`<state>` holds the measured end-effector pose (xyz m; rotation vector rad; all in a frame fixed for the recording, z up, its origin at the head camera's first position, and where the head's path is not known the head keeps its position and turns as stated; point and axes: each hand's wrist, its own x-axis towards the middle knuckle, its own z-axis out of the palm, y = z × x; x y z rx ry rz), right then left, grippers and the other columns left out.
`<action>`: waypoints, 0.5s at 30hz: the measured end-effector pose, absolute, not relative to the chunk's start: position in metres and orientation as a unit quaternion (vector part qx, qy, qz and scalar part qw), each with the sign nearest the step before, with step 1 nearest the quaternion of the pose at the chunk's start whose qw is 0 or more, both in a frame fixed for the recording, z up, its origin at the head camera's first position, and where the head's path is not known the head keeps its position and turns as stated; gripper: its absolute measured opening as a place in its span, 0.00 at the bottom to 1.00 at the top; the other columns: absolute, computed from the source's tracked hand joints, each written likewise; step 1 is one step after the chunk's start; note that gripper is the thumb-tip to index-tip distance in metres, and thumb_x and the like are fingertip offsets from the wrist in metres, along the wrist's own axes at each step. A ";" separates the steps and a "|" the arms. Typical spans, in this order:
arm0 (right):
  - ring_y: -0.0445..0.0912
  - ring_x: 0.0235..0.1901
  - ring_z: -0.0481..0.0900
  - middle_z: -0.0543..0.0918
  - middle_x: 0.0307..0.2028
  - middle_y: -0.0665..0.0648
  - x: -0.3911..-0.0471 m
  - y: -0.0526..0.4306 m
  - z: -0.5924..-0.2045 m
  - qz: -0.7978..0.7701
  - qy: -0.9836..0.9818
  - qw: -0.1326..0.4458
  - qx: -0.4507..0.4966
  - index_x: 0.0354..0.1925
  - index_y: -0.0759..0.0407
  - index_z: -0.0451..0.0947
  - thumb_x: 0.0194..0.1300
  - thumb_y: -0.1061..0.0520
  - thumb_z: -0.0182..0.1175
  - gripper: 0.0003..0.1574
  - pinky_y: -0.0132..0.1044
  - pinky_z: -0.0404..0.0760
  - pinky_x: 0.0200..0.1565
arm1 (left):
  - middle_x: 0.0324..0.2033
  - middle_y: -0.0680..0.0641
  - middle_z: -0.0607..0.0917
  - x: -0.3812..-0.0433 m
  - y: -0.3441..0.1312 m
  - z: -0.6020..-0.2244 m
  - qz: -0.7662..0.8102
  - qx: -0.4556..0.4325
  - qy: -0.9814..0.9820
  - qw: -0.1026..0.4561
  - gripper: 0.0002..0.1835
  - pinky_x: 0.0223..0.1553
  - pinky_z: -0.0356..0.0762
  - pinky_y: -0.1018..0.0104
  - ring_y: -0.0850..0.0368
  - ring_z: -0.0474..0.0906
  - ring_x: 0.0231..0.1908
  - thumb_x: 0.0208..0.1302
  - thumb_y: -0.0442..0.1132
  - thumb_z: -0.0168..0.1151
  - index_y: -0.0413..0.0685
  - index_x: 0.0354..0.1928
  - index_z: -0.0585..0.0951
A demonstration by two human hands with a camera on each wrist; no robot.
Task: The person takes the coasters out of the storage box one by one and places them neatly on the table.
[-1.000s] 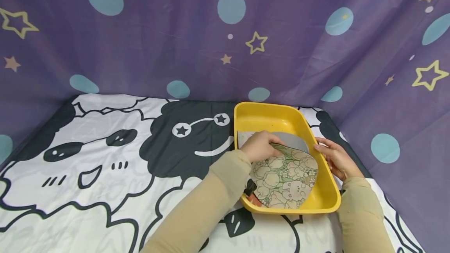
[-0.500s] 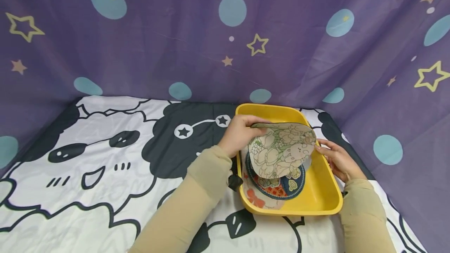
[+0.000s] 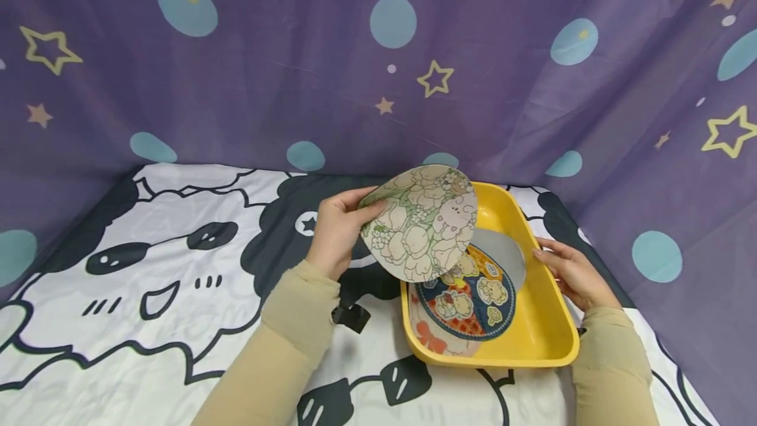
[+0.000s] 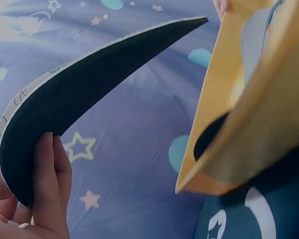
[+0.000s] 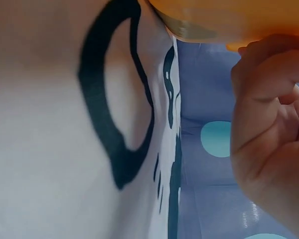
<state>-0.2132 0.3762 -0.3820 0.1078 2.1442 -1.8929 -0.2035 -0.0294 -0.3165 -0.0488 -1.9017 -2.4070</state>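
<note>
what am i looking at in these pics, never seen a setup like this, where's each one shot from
This is a person working bare-handed, not a robot. The wide picture comes from a camera worn on the head; the close ones come from a camera on each wrist. The left hand pinches a floral mat, whose dark underside shows in the left wrist view. The right hand touches the side of a yellow tray. In the tray lie a round patchwork-print mat, a grey piece and a pale piece with a red bow. The tray sits on a cartoon-print cloth, with a purple curtain behind.
</note>
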 end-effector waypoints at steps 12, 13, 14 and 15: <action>0.36 0.34 0.84 0.82 0.35 0.40 -0.212 0.375 -0.382 -0.594 0.797 0.112 0.023 0.69 0.63 0.62 0.74 0.48 0.56 0.34 0.31 0.86 0.38 | 0.34 0.54 0.88 -0.202 -0.067 -0.327 -0.815 0.042 -0.572 0.078 0.21 0.32 0.85 0.72 0.65 0.86 0.29 0.63 0.26 0.65 0.34 0.58 0.80; 0.36 0.34 0.84 0.82 0.35 0.40 -0.212 0.375 -0.382 -0.594 0.797 0.111 0.022 0.69 0.62 0.62 0.74 0.48 0.56 0.33 0.31 0.86 0.38 | 0.34 0.55 0.87 -0.202 -0.070 -0.328 -0.818 0.046 -0.568 0.080 0.21 0.32 0.85 0.72 0.65 0.86 0.30 0.63 0.26 0.64 0.33 0.59 0.79; 0.36 0.34 0.84 0.82 0.35 0.40 -0.212 0.376 -0.382 -0.592 0.798 0.111 0.021 0.68 0.61 0.64 0.74 0.48 0.56 0.32 0.31 0.86 0.38 | 0.33 0.56 0.87 -0.202 -0.072 -0.328 -0.821 0.051 -0.563 0.082 0.21 0.32 0.84 0.73 0.65 0.86 0.29 0.63 0.26 0.64 0.33 0.60 0.78; 0.36 0.34 0.84 0.82 0.35 0.40 -0.213 0.376 -0.382 -0.593 0.798 0.110 0.020 0.67 0.60 0.65 0.74 0.48 0.56 0.30 0.31 0.86 0.38 | 0.33 0.56 0.87 -0.202 -0.075 -0.329 -0.823 0.055 -0.559 0.082 0.22 0.32 0.84 0.73 0.66 0.85 0.30 0.64 0.26 0.63 0.33 0.60 0.78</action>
